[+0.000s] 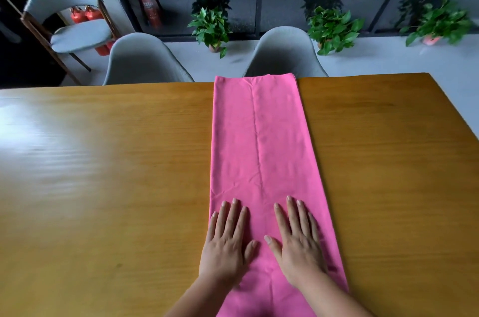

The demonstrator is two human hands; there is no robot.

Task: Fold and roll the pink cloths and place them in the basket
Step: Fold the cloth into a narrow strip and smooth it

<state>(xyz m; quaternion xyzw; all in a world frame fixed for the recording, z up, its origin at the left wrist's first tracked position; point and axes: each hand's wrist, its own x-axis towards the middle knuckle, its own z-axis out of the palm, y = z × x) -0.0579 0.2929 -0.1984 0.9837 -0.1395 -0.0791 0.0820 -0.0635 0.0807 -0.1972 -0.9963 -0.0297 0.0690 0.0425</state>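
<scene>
A pink cloth [261, 140] lies folded into one long narrow strip down the middle of the wooden table [103, 174], from the far edge to the near edge. A lengthwise crease runs along its centre. My left hand [228, 241] lies flat on the near part of the strip, fingers straight and pointing away from me, by its left edge. My right hand [298, 239] rests flat beside it on the strip's right half, fingers straight too. Both palms press on the fabric. No basket is in view.
Two grey shell chairs [145, 60] [285, 54] stand at the table's far edge. A third chair [67, 13] is at the back left near red fire extinguishers [147, 0]. Potted plants [211, 23] line the floor by glass walls.
</scene>
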